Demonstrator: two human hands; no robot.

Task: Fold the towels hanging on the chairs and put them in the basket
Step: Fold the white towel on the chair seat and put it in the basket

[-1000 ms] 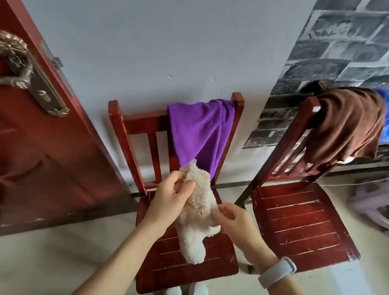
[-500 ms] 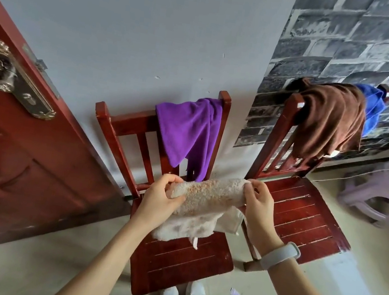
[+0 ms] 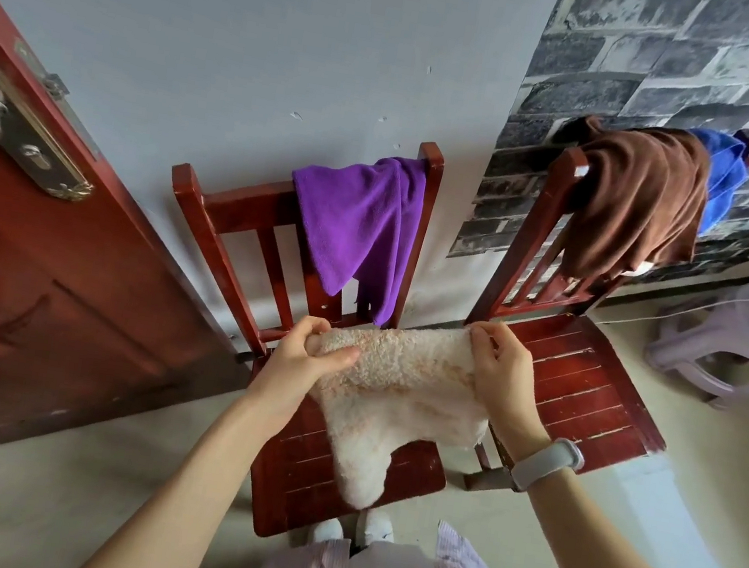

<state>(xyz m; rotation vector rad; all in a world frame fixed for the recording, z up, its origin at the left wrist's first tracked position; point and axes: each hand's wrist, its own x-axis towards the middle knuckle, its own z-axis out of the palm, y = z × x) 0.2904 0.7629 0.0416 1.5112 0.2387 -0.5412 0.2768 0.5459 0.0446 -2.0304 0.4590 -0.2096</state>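
Towels are the business here, and one of them, a cream fleecy towel [image 3: 394,398], is spread in mid-air at the centre of the frame, above the seat of the nearer red chair [image 3: 285,479]. The left hand [image 3: 302,360] pinches its upper left corner between thumb and fingers, and the right hand [image 3: 500,375] pinches the upper right corner likewise, so the top edge runs fairly taut between them while the rest hangs down in an uneven flap toward the seat. By my reading the step in hand is the opening-out that precedes the first fold; no fold looks made yet. The next move calls for squaring the cloth, then bringing the two held corners together or laying it on the seat to halve it. A purple towel [image 3: 356,232] hangs over the back of that chair, just above centre; a brown towel [image 3: 637,201] and a blue towel [image 3: 721,175] drape over the second chair [image 3: 580,387] at upper right. No basket shows in the frame, so where the folded cloth must go cannot be told.
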